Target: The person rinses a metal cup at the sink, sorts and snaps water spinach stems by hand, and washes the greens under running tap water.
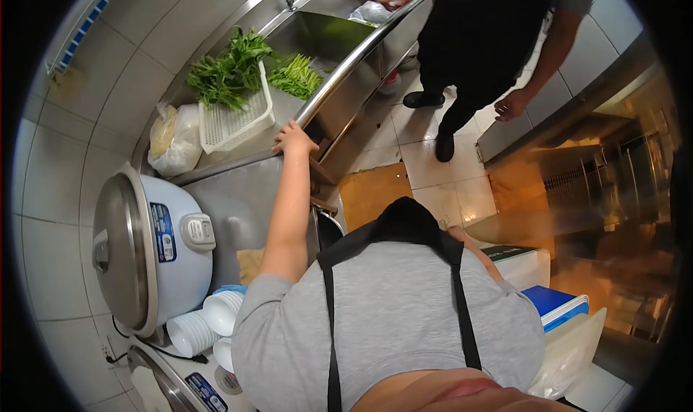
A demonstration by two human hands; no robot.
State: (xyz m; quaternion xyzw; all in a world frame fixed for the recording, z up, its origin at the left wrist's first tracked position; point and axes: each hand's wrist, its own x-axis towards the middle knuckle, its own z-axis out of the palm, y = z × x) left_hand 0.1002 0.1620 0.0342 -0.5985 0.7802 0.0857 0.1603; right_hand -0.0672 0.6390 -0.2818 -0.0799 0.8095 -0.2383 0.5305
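Observation:
My left hand (294,137) rests on the metal rim of the sink counter (317,107), fingers spread and holding nothing. Just beyond it lies a white perforated basket (238,123) with leafy green vegetables (229,69) heaped over its far end. Cut green stems (294,77) sit beside the basket, at the sink basin (325,40). Left of the basket is a knotted clear plastic bag (177,141) with pale contents. Low at my side, by the black apron (404,224), my right hand (456,233) shows only in part; its fingers are hidden.
A large rice cooker (159,246) stands left, near stacked white bowls (193,332). Another person (484,36) stands ahead, one hand at a plastic bag (372,12) in the far sink. Cardboard (375,195) lies on the tiled floor. A blue-lidded box (552,304) is at my right.

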